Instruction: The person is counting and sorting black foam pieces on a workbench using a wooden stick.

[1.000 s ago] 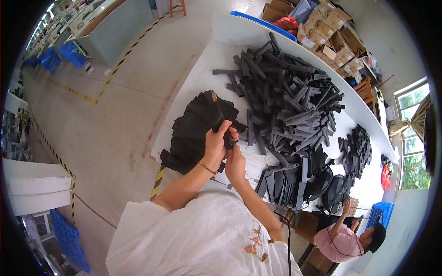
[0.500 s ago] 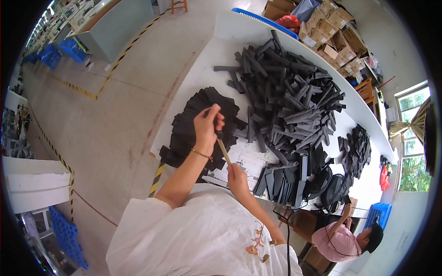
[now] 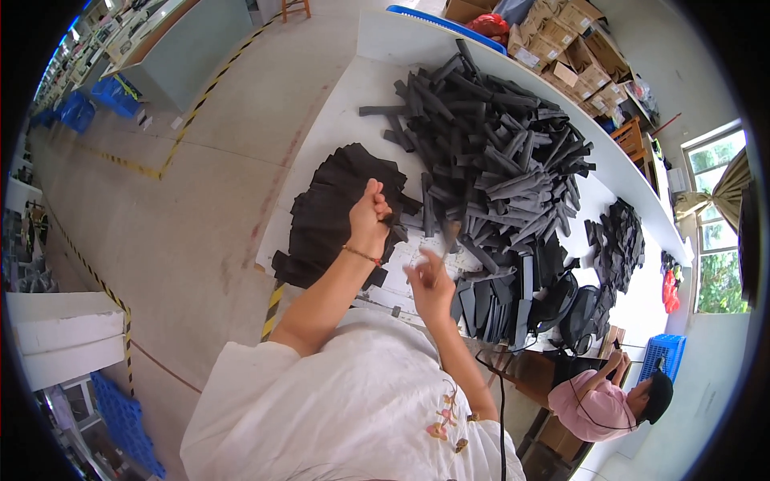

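Observation:
My left hand (image 3: 370, 212) is raised over a fanned stack of black fabric pieces (image 3: 333, 216). Its fingers are closed, with a small dark piece of material (image 3: 391, 220) showing below them. Lower and to its right, my right hand (image 3: 433, 284) has bent, partly smeared fingers. A blurred brown-and-grey slender thing (image 3: 451, 235) shows just above that hand; I cannot make out whether the fingers hold it. A large heap of dark grey, tube-like rolled strips (image 3: 513, 160) covers the table beyond both hands.
Flat black pieces (image 3: 485, 309) and black bags (image 3: 577, 327) lie right on the white table (image 3: 321, 136). Another dark heap (image 3: 618, 240) is farther right. A person in pink (image 3: 593, 405) works there beside a blue crate (image 3: 664, 353). Cardboard boxes (image 3: 573, 60) stand behind the table.
My right hand has moved right, away from my left hand. The tan stick it held between the hands no longer shows there. My left hand stays nearly in place, fingers closed.

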Demonstrator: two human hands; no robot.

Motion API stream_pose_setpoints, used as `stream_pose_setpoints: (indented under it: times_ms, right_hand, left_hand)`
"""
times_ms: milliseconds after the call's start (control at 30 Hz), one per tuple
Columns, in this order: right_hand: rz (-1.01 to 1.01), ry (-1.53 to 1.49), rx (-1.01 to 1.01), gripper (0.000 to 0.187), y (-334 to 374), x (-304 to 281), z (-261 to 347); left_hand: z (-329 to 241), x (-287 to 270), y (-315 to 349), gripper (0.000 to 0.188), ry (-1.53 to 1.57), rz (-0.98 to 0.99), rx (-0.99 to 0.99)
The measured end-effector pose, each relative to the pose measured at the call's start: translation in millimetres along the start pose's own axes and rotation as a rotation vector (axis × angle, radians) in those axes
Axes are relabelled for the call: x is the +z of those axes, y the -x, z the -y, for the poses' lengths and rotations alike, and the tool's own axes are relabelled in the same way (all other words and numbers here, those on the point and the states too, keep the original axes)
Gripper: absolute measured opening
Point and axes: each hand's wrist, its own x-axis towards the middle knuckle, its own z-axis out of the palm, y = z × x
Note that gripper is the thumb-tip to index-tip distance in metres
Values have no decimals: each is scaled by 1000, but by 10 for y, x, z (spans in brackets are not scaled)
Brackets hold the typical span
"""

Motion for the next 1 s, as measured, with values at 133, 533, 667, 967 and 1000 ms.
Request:
stream_pose_setpoints:
  times_ms: [133,533,667,967,1000]
  right_hand:
    - [-39,-131,-164,12,-484,162,125]
    - [-211,-83,-291,8,-1052,-264,276]
    - [-362,-435,-118,12,-1301,-414,287]
    - [-263,-395,95,19,-1269,-612,183]
    - [-213,-316,89,20,-1240,-601,249]
  left_hand:
    - [64,-56,81,20,-114,-18,-8]
    - [118,-8,673,33,-1043,792,-164]
    - [384,-258,1006,31,-911,852,-217]
    - [58,-211,924,25,-1587,872,47]
    - [97,-172,787,16,-1375,753,410]
